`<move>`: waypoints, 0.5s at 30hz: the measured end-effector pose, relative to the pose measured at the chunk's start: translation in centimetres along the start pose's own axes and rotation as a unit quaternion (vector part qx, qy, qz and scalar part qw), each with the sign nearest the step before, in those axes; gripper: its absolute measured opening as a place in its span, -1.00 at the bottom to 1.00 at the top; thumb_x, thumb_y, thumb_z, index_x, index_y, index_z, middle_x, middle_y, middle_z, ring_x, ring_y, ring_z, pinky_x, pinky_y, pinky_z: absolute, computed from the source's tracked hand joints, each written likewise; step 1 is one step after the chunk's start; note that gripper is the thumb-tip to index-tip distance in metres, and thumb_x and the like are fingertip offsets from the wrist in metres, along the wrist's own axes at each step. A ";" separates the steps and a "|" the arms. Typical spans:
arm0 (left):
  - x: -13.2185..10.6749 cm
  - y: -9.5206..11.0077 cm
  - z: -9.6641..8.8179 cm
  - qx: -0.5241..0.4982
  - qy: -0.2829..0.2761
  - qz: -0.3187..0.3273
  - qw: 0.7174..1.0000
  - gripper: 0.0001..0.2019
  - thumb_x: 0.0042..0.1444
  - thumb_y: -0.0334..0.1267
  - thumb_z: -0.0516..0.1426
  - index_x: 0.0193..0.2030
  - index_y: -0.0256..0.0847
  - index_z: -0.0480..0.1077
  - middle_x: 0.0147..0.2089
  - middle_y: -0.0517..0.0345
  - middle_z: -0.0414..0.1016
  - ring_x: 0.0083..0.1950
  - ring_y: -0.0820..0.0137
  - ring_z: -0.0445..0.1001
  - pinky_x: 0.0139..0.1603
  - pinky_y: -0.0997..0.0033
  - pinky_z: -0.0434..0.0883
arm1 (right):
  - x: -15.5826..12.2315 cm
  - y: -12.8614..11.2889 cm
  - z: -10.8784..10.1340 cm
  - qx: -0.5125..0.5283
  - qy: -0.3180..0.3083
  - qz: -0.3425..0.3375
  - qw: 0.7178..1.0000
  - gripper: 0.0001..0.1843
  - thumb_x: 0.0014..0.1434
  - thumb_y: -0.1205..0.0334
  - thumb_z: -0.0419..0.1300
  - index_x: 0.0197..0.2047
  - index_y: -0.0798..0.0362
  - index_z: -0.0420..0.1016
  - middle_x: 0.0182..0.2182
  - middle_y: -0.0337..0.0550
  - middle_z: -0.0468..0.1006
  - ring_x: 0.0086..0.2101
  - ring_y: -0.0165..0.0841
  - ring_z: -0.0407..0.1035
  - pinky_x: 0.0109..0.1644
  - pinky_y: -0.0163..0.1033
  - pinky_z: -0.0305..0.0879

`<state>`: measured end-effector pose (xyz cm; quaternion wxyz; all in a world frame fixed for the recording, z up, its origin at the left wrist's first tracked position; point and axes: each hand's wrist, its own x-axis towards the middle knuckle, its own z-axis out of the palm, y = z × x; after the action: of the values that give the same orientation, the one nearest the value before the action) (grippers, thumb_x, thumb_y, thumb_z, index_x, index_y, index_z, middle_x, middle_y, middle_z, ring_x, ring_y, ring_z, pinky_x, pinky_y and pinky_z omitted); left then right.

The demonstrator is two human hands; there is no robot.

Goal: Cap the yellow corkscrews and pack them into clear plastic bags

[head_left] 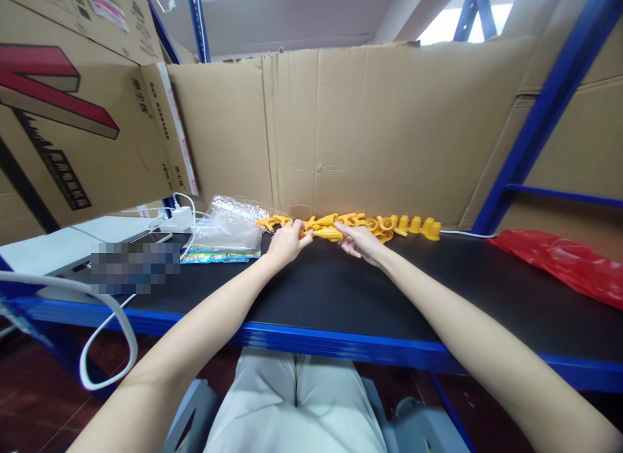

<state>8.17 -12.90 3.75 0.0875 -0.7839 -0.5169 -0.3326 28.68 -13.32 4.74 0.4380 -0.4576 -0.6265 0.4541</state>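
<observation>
A yellow plastic piece [329, 233], narrow at its left end and cup-like at its right, lies between my hands just above the table. My left hand [288, 243] is closed around the narrow end. At the wide end, my right hand [361, 241] pinches with thumb and index finger, its other fingers curled. Right behind both hands runs a row of similar yellow pieces: branched ones [280, 220] on the left and upright cup-shaped ones [415, 224] on the right. My fingers partly hide the held piece.
Clear plastic bags [228, 222] lie on a colourful packet [214, 254] to the left. Farther left are a white charger [176, 219], cables and a phone [153, 239]. A red plastic bag [559, 261] rests at the right. A cardboard wall [379, 135] closes off the back.
</observation>
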 end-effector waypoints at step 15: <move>0.2 0.1 0.4 0.025 -0.012 0.003 1.000 -0.72 0.17 -0.06 -0.03 -0.17 -0.20 0.32 -0.18 -0.02 0.42 -0.13 0.25 0.43 -0.11 0.31 0.32 | 0.0 -0.4 0.6 0.087 -0.039 0.186 0.978 -0.53 0.12 -0.17 -0.01 -0.59 0.03 0.12 -0.86 -0.39 0.08 -0.85 -0.64 -0.21 -0.84 -0.48 -0.29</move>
<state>8.48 -12.62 3.57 0.1017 -0.7870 -0.5237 -0.3098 28.04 -13.50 4.99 0.3593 -0.5085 -0.5053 0.5975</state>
